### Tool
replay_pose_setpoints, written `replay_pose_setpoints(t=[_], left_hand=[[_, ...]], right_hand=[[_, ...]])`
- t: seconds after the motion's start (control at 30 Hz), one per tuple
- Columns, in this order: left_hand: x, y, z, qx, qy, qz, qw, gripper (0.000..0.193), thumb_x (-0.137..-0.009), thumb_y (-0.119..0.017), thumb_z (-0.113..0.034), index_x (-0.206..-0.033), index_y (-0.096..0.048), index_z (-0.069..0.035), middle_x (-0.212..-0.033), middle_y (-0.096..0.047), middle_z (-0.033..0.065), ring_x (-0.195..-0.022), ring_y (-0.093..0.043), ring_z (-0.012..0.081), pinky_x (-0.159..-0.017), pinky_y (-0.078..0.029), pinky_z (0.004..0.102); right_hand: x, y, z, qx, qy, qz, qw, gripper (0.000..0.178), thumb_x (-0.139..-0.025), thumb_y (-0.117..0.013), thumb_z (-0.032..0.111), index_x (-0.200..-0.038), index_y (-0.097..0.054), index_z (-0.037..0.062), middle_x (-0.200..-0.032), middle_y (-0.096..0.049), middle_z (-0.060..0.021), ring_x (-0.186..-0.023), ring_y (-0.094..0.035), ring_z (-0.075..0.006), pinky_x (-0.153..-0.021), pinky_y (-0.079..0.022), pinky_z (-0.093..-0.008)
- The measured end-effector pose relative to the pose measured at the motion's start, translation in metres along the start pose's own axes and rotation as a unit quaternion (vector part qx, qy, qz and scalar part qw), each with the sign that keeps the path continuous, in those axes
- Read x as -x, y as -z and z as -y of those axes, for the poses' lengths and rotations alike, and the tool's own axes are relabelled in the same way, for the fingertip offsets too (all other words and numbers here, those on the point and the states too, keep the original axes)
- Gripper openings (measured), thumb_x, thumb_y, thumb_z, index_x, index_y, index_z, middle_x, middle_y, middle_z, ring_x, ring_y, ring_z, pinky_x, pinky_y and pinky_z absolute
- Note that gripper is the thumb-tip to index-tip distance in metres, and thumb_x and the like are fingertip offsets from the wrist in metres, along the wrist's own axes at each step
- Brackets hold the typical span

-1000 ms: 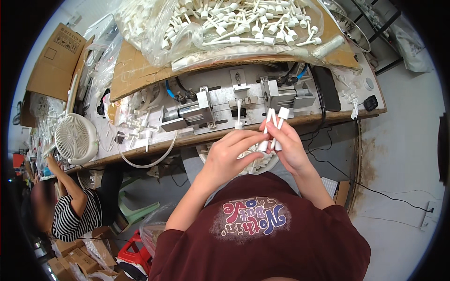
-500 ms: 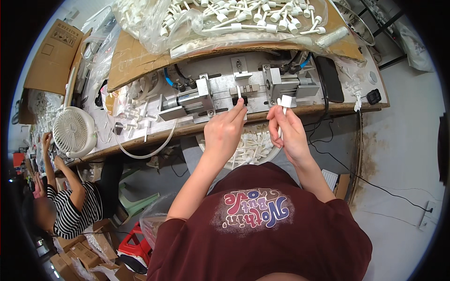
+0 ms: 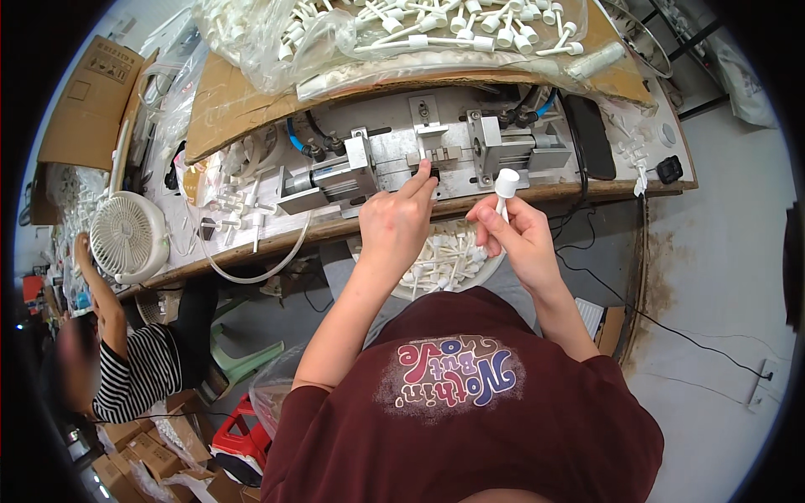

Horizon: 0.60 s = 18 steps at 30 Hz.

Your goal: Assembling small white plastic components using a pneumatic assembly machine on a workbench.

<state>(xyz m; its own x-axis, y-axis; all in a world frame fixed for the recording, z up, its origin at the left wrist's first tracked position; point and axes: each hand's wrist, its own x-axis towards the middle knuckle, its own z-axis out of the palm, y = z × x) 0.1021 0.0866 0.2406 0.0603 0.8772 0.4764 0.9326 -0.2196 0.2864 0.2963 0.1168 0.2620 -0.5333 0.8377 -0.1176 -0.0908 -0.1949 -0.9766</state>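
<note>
My left hand [image 3: 394, 225] reaches to the small metal holder [image 3: 449, 156] in the middle of the bench fixture. Its fingers are close together, the index fingertip on a thin white plastic stem [image 3: 422, 146] that lies there; the thumb is hidden. Just right of it, my right hand [image 3: 524, 235] pinches a white capped plastic stem [image 3: 506, 184] between thumb and fingers, cap upward. A metal clamp block [image 3: 360, 163] stands left of the holder, and another metal block [image 3: 503, 149] stands right. Below both hands is a round basin [image 3: 495, 275] filled with white plastic stems.
A pile of white capped stems [image 3: 419, 40] lies on cardboard [image 3: 243, 109] above the fixture. A white fan [image 3: 127, 236] and loose white fittings [image 3: 239, 205] are at left. A black phone [image 3: 590, 138] lies at right. A person in stripes [image 3: 142, 369] works at far left.
The capped stem in my right hand has turned, so its cap now faces up. My left hand has shifted slightly left, with its index fingertip farther forward over the stem in the holder.
</note>
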Motion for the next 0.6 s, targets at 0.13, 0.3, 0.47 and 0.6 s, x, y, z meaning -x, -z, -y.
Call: replay_pose_setpoints(t=[0.13, 0.3, 0.47, 0.6], left_hand=[[0.001, 0.000, 0.003, 0.017, 0.005, -0.003, 1.000, 0.022, -0.072, -0.074, -0.011, -0.094, -0.073, -0.006, -0.117, -0.069, 0.0063, -0.058, -0.065, 0.0210, -0.057, -0.052, 0.0293], [0.003, 0.010, -0.004, 0.186, 0.115, 0.028, 0.975, 0.027, -0.078, -0.075, -0.013, -0.103, -0.072, -0.003, -0.109, -0.071, 0.0077, -0.060, -0.067, 0.0161, -0.059, -0.053, 0.0251], [0.000, 0.042, -0.014, 0.645, 0.303, 0.161, 0.683, 0.028, -0.094, -0.064, -0.012, -0.114, -0.066, 0.006, -0.100, -0.070, 0.0148, -0.077, -0.067, 0.0138, -0.067, -0.057, 0.0269], [0.005, 0.046, -0.009, 0.667, 0.316, 0.156, 0.657, 0.026, -0.089, -0.068, -0.006, -0.112, -0.067, 0.004, -0.099, -0.068, 0.0119, -0.088, -0.067, 0.0154, -0.073, -0.058, 0.0281]], right_hand=[[0.000, 0.000, 0.001, 0.074, 0.017, -0.026, 0.997, 0.025, -0.100, -0.057, 0.026, -0.099, -0.061, 0.0017, -0.074, -0.058, 0.0008, -0.064, -0.049, -0.0036, -0.057, -0.040, -0.0211], [0.001, -0.002, 0.000, 0.277, 0.106, -0.083, 0.951, 0.020, -0.100, -0.054, 0.023, -0.099, -0.058, 0.0032, -0.081, -0.060, -0.0075, -0.067, -0.057, -0.0164, -0.061, -0.045, -0.0281], [-0.002, -0.002, -0.005, 0.488, 0.286, -0.037, 0.824, 0.011, -0.090, -0.062, 0.009, -0.100, -0.059, 0.0036, -0.096, -0.062, -0.0120, -0.081, -0.062, -0.0298, -0.067, -0.050, -0.0366], [-0.010, -0.005, -0.003, 0.448, 0.361, -0.056, 0.816, 0.026, -0.084, -0.065, 0.003, -0.110, -0.064, 0.0066, -0.094, -0.062, -0.0112, -0.080, -0.062, -0.0268, -0.066, -0.051, -0.0378]])
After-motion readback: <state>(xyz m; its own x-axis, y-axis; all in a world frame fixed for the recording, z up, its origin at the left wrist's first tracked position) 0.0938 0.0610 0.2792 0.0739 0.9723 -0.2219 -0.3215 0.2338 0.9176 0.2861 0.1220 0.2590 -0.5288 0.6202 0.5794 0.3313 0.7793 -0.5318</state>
